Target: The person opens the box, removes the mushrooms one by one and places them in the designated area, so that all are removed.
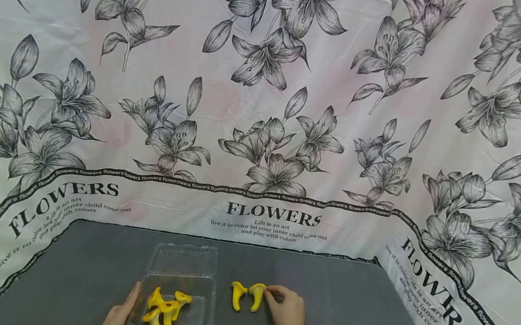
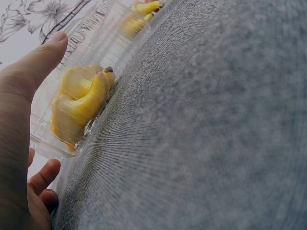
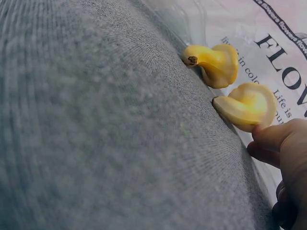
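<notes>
Okay, so the right hand [image 1: 289, 312] has its fingers [image 3: 272, 137] together on the thin rim of the right-hand yellow mushroom [image 1: 256, 298], which sits on the dark grey table [image 1: 344, 316] to the right of a clear plastic box [image 1: 204, 317]; a second loose mushroom [image 1: 237, 297] lies just beside it, on the box side. The left hand [image 1: 119, 315] has its fingers apart, spread along the left wall of the box with the thumb by the near edge; I can't tell how hard it presses.

My worry is that rim pinch; it only gets an edge, so I reckon the piece could twist or slip out if it's lifted fast. The neighbour is close enough to get bumped by a sideways sweep too; best guess is it'd just roll a bit. Then there's the box; it looks light, so a shove from the left hand might slide it, and its lid [image 1: 183, 260], lying open at the back, could flop if knocked. The mushroom pile [image 1: 167, 315] inside leans together toward the left; drop one on top carelessly and it might topple.
</notes>
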The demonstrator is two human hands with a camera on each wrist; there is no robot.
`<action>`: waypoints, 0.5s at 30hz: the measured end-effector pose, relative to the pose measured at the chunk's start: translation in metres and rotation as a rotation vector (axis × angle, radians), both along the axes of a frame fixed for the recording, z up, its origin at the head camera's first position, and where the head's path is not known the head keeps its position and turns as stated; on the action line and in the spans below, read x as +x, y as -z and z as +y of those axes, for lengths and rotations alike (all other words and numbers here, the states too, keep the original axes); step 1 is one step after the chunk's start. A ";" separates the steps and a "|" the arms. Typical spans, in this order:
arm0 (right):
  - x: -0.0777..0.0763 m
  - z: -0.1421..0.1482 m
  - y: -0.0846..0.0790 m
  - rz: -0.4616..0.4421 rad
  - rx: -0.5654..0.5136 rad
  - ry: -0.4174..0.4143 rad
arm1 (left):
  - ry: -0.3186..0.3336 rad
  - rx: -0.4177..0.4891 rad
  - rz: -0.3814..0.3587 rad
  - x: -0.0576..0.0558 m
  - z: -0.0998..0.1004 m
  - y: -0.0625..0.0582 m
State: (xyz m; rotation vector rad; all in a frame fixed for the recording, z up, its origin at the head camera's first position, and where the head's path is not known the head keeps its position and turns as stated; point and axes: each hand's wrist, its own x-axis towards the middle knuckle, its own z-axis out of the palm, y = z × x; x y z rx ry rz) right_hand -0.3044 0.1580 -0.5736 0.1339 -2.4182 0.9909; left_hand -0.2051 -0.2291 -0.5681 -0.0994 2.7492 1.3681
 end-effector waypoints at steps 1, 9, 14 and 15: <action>0.000 0.000 0.000 0.004 0.002 0.001 | 0.000 0.003 -0.003 0.000 0.000 0.000; 0.000 0.000 0.000 -0.008 -0.009 0.004 | -0.006 0.000 -0.028 0.001 0.001 -0.004; -0.001 0.000 0.000 -0.056 -0.056 0.015 | -0.016 0.002 -0.045 0.004 0.003 -0.008; -0.001 0.000 0.000 -0.067 -0.066 0.017 | -0.017 0.003 -0.048 0.004 0.003 -0.009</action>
